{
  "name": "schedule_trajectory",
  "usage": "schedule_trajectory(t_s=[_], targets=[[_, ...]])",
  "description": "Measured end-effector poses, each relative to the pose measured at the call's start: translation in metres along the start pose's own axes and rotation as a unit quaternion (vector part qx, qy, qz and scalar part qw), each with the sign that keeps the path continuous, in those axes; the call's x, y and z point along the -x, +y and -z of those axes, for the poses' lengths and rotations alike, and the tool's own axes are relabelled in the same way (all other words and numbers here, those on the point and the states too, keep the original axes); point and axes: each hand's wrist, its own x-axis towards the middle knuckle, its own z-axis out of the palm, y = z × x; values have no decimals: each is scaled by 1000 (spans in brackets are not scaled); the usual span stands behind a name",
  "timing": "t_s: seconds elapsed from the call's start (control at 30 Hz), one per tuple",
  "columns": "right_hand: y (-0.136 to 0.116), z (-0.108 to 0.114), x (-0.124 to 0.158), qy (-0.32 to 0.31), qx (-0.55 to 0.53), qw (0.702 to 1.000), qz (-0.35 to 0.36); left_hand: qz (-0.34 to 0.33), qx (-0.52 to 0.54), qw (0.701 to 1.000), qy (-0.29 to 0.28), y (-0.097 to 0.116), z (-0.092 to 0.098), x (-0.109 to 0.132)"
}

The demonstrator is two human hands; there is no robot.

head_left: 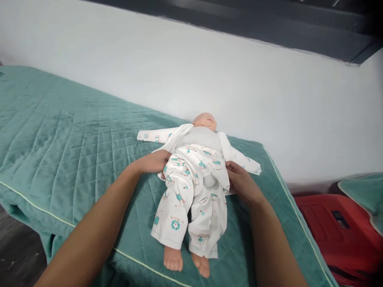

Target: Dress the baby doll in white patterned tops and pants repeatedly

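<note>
A baby doll (205, 119) lies on its back with its feet toward me. It wears white printed baby pants (179, 195), pulled up to its middle. A matching white jacket (237, 154) is spread open around its grey-white torso, with both sleeves out to the sides. My left hand (154, 161) is at the left side of the pants near the waist, fingers curled into the cloth and partly hidden by it. On the other side, my right hand (242, 179) pinches the pants at the hip. Both bare doll feet (172, 259) stick out of the legs.
Under the doll is a green quilted bed cover (89, 131) with pale piping along its edge. A white wall (269, 103) rises right behind the head. To the right, below the bed's edge, stands a red plastic object (338, 235) with green fabric (365, 195) beside it.
</note>
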Motion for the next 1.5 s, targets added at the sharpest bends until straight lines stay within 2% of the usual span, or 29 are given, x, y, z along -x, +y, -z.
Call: schedule_trajectory(t_s=[0.07, 0.1, 0.23, 0.3, 0.43, 0.57, 0.63, 0.7, 0.8, 0.93, 1.0, 1.07, 1.13, 1.23, 1.37, 1.5], targets=[[0, 1, 0, -3, 12, 1000, 10, -3, -19, 1000, -14, -1, -1, -2], [0, 0, -1, 0, 24, 1000, 18, -3, -13, 1000, 6, -1, -1, -4], [3, -2, -5, 44, 127, 990, 51, -35, 69, 987, 143, 3, -8, -9], [5, -4, -8, 71, 182, 979, 58, -65, 72, 983, 155, 6, -13, -13], [5, -3, -16, 79, 258, 961, 61, -134, 19, 988, 77, 11, -20, -18], [-7, 1, -26, 16, 351, 933, 84, -156, -24, 987, -13, 15, -20, -17], [-12, 4, -29, -29, 347, 932, 96, -158, -34, 986, -29, 17, -19, -16], [-13, 5, -29, -58, 311, 943, 102, -167, -36, 985, -9, 16, -20, -16], [-7, 5, -27, -61, 236, 966, 86, -142, -15, 988, 66, 8, -22, -21], [6, 1, -26, -9, 173, 982, 72, -56, 23, 982, 179, -5, -24, -28], [11, -2, -28, 35, 182, 979, 85, -38, 61, 978, 193, -9, -25, -29], [14, -5, -29, 63, 187, 976, 90, -27, 91, 979, 179, -11, -25, -28], [15, -7, -29, 70, 177, 978, 84, -21, 80, 986, 145, -12, -24, -25], [13, -10, -26, 46, 126, 989, 67, -18, -20, 994, 108, -14, -19, -20], [10, -14, -21, 23, 66, 996, 56, 4, -149, 985, 92, -8, -15, -19], [12, -18, -22, 23, 22, 997, 64, 26, -179, 983, 4, 9, -7, -23]])
